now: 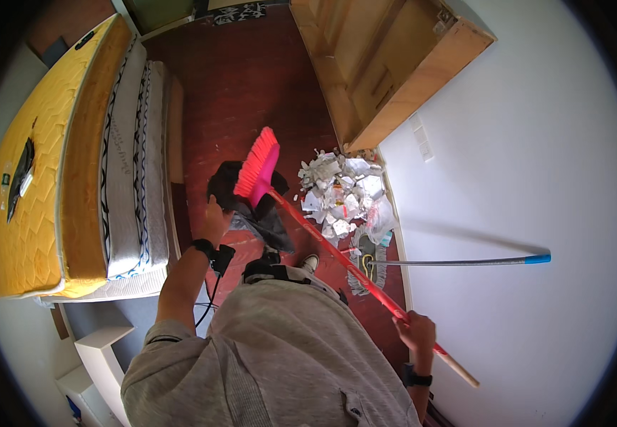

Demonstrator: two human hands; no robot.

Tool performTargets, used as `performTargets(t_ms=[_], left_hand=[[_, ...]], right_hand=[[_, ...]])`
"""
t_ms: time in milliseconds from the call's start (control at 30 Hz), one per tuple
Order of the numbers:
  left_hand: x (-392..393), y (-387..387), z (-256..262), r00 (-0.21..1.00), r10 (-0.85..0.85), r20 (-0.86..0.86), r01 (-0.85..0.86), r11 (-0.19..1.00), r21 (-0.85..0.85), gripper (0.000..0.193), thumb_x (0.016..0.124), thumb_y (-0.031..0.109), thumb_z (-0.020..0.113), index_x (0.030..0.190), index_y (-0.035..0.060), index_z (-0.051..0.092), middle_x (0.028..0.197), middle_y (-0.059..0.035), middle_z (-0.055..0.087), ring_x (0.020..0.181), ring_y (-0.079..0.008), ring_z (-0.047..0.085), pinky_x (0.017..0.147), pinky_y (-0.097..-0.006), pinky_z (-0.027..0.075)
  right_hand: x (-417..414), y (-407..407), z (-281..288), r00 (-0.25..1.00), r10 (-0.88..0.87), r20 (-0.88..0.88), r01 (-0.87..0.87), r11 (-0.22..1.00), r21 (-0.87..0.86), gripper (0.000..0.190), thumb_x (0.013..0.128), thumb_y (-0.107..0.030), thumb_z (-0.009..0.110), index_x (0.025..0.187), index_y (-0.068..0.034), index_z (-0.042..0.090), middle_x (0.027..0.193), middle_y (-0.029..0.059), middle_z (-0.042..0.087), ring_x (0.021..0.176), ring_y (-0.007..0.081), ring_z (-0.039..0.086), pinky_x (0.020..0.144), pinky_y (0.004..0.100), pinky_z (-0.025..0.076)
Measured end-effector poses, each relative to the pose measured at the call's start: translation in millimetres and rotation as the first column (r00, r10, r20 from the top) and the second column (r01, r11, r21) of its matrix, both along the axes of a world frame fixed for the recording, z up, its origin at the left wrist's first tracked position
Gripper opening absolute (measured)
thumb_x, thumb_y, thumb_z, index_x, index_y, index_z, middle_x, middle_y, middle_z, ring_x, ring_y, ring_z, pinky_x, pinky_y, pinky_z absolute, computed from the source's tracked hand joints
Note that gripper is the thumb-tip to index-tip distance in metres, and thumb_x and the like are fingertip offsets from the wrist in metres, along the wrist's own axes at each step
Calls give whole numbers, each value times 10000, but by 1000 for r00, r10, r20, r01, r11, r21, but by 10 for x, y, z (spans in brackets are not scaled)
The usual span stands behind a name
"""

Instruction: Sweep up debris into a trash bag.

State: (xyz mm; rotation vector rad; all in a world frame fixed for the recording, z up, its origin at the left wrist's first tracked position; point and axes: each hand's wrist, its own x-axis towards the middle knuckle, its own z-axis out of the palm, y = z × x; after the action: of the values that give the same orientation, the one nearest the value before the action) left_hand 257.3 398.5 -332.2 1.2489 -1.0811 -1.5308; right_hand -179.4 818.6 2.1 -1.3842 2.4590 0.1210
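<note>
My right hand [417,332] grips the red handle of a broom [335,251] near its wooden end. The handle slants across in front of me, and its pink head with coral bristles [258,163] is raised towards the upper left. Beside the head, my left hand [215,220] is at a black plastic bag [258,224]; how its fingers hold the bag is partly hidden. A heap of white debris [340,192], with paper, broken pieces and clear plastic, lies on the red floor right of the bag, against the wall.
A flat mop [367,261] lies by the wall, its metal pole [452,262] leaning outward. Stacked mattresses [84,160] stand at the left, with small items on the yellow one. A wooden furniture frame [420,80] stands beyond the debris. White furniture parts [103,341] are at the lower left.
</note>
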Motion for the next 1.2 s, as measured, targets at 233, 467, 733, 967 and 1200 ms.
performTargets(t_ms=[233,467,733,967,1200], left_hand=[[-723,453,1050,605,-263,752,282,954,107,391,893,209,569,1205,24,425,1120,-113,555,1035,-244,549,837,-399,483],[-928,343,534,876,354,-328,-75,771,632,296,929,315,506,1166,139,478,1107,-75,578,1002,-256,574,832,-458,472],[-856,207,862,999,-23,37,15,981,194,309,942,366,463,1173,161,485,1104,-56,583,1007,-249,569,845,-439,444],[-710,-139,617,795,597,-107,-426,675,603,389,940,422,411,1224,159,455,1132,-50,532,956,-222,532,816,-398,444],[-713,-349,811,838,545,-9,-421,658,624,390,939,408,397,1221,149,472,1136,-60,519,953,-220,516,783,-384,452]], right_hand=[[602,-112,-455,988,-126,84,134,986,-97,358,780,-408,636,693,-73,547,597,141,584,585,364,596,517,457,472],[720,-280,-595,950,-172,260,240,936,-257,275,783,-310,645,722,-62,541,623,169,571,628,398,581,520,459,445],[510,-7,-683,926,-181,331,255,948,-193,309,783,-358,659,775,-58,586,643,188,579,644,403,588,521,462,445],[289,237,-375,985,-142,94,145,989,-17,370,763,-430,646,720,-65,601,615,168,590,608,380,595,544,488,471],[-86,210,233,974,27,-226,-13,998,63,232,705,-308,676,655,-94,603,621,77,602,568,284,599,547,403,483]])
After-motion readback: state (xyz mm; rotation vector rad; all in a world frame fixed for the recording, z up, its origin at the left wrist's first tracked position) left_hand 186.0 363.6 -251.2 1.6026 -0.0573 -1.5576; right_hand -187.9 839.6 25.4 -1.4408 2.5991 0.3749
